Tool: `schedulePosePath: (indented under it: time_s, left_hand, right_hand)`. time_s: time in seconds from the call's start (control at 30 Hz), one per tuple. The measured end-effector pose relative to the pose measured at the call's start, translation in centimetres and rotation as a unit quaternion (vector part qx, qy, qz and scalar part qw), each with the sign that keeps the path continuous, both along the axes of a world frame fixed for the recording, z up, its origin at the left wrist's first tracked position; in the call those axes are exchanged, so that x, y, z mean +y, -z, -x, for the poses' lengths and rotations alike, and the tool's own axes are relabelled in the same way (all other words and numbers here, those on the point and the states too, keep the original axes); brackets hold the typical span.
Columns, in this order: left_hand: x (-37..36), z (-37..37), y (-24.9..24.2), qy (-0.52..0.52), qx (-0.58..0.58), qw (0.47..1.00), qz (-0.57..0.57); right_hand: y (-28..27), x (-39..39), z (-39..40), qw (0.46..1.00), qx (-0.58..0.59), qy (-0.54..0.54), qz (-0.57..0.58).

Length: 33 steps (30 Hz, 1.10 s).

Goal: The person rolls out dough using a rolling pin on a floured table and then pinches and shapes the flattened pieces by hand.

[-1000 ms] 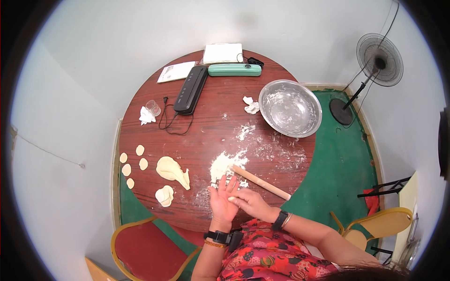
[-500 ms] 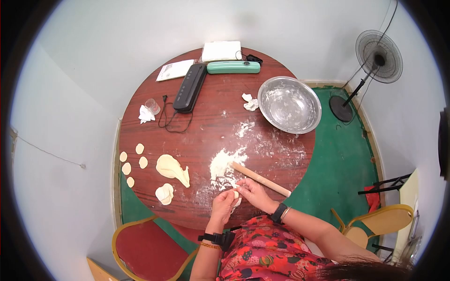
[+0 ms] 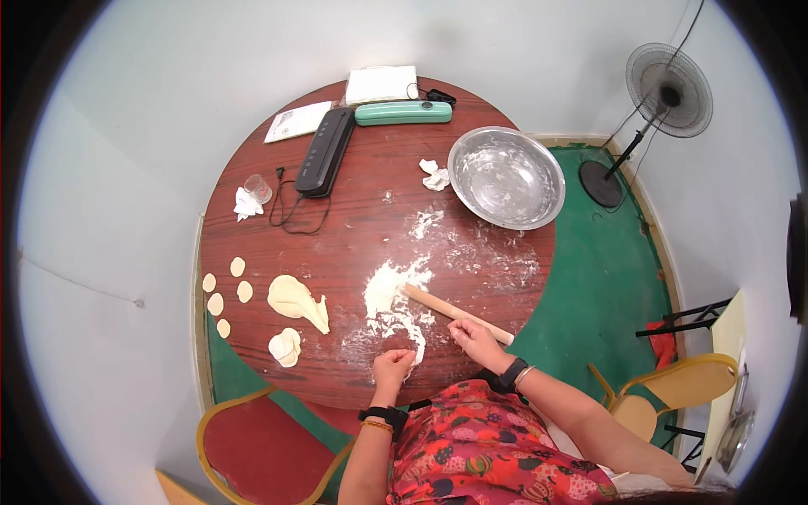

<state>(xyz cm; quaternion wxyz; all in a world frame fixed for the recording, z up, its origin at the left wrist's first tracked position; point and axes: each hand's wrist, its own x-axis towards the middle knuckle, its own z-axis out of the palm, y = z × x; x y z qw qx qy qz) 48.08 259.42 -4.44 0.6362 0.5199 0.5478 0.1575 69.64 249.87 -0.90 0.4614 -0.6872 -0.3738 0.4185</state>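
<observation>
My left hand (image 3: 393, 368) is low over the near edge of the round table, fingers curled together beside a streak of white flour (image 3: 392, 286). What it holds, if anything, is hidden. My right hand (image 3: 477, 340) hovers just on the near side of a wooden rolling pin (image 3: 459, 313), its fingers bent inward; I cannot make out anything in them. The pin lies slanted, its far end in the flour. Left of the flour rest a large lump of dough (image 3: 296, 301) and a small stack of dough rounds (image 3: 285, 347). Several flat dough rounds (image 3: 238, 267) lie at the left edge.
A floury metal basin (image 3: 507, 178) stands at the table's right rim, beside crumpled tissue (image 3: 434, 175). Farther back are a black corded appliance (image 3: 326, 153), a mint-green appliance (image 3: 402, 113) and white packs (image 3: 380, 85). A clear cup (image 3: 257, 188) stands at left. Chairs flank me.
My hands, together around a small piece of dough before, have moved apart: the left toward me, the right toward the rolling pin. The view has shifted slightly.
</observation>
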Motion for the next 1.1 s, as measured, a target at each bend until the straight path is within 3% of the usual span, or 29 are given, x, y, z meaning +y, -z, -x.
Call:
schedulePosePath:
  time_s: [0.07,0.17,0.37,0.47,0.57,0.67,0.77,0.97,1.1]
  left_hand:
    - [-0.6,0.1,2.3,0.038,-0.007,0.997,-0.070]
    - [-0.8,-0.9,0.9,0.147,0.109,0.960,-0.212]
    - [-0.8,-1.1,2.1,0.098,0.139,0.955,-0.244]
    - [-0.8,-1.1,0.0,0.086,0.112,0.947,-0.288]
    - [-0.9,-0.3,-0.1,0.128,0.084,0.919,-0.364]
    - [-1.5,0.1,-0.4,0.199,0.081,0.917,-0.336]
    - [-1.8,0.2,0.7,0.206,0.098,0.904,-0.361]
    - [-1.9,-1.1,-2.5,0.223,0.137,0.867,-0.424]
    - [-1.8,-0.9,0.9,0.182,0.101,0.878,-0.431]
  right_hand:
    - [0.1,-0.4,-0.1,1.000,-0.016,-0.008,0.002]
    - [-0.1,-0.7,-0.1,1.000,-0.011,-0.006,0.005]
    - [0.0,-0.9,-0.4,1.000,-0.029,-0.009,-0.007]
    - [0.4,-0.9,-0.6,0.999,-0.037,0.018,-0.019]
    - [0.2,-0.9,-1.5,0.986,-0.163,0.014,-0.043]
    - [-0.4,-0.8,-2.3,0.932,-0.353,-0.014,-0.078]
    - [0.2,-0.9,-2.7,0.932,-0.361,-0.033,-0.026]
    - [2.4,-1.0,-4.3,0.948,-0.315,-0.055,0.006]
    - [2.2,-1.2,-5.1,0.948,-0.311,-0.070,0.010]
